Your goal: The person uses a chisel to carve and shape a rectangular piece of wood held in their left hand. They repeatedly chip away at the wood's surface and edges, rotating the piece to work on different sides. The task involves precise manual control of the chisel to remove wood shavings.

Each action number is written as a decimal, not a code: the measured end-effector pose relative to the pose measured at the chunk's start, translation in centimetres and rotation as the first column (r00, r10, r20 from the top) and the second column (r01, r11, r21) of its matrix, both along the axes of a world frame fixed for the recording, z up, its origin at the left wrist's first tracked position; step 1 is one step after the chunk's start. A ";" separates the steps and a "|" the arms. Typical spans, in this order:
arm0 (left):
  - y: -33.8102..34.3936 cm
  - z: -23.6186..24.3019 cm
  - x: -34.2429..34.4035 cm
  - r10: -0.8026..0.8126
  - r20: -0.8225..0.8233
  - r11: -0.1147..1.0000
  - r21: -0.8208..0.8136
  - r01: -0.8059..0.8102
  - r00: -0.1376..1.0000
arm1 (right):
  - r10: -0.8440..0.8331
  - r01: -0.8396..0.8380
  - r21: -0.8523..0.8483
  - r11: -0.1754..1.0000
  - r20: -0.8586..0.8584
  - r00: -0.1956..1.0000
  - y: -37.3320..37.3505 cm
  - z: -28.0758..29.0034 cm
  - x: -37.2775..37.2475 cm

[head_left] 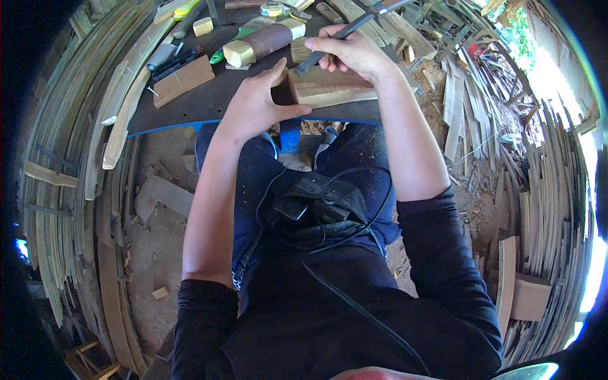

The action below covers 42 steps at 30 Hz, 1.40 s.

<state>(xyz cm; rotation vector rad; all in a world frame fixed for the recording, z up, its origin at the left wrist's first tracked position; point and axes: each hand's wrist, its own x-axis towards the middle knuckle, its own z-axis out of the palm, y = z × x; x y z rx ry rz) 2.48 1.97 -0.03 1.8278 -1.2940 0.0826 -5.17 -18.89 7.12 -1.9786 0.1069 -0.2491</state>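
Note:
My right hand (354,54) is closed round a long, dark, flat-bladed chisel (310,62). Its lower end rests at the left end of a thick wooden block (335,87) on the dark workbench. Beside that same end of the block is my left hand (256,104), thumb and fingers spread apart with nothing between them. The thumb tip is close to the block's near corner; whether it touches, I cannot tell. Behind the hands lies a wooden mallet-like piece (263,45) with a brown cylindrical middle and paler squared ends.
On the workbench (171,114) lie a brown wood offcut (183,81), a small wood cube (202,26) and a tape roll (274,9). Long boards (120,120) flank the bench on the left. Stacked slats (551,209) line the right side, with wood scraps on the floor.

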 end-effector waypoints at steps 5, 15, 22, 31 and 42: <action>0.0 0.2 -0.2 -0.003 -0.011 1.000 0.015 0.003 1.000 | -0.033 0.032 0.034 0.999 0.039 0.999 -0.1 -0.5 0.1; 0.0 0.3 -0.4 0.007 0.031 1.000 0.021 -0.008 0.999 | -0.018 0.016 0.034 0.999 0.066 0.998 0.4 -0.4 0.0; 0.0 0.7 -0.4 0.001 -0.023 0.998 0.062 0.000 1.000 | -0.011 0.013 0.080 0.997 -0.014 1.000 -1.2 -0.3 0.1; 0.0 0.9 -0.5 -0.006 -0.021 0.999 0.052 0.008 1.000 | 0.002 -0.013 0.117 0.993 0.092 0.996 -2.5 -1.7 0.2; 0.0 0.7 -0.5 0.005 -0.067 0.999 0.045 -0.002 0.998 | 0.085 -0.084 -0.007 0.996 0.099 0.992 -2.2 -1.6 -0.4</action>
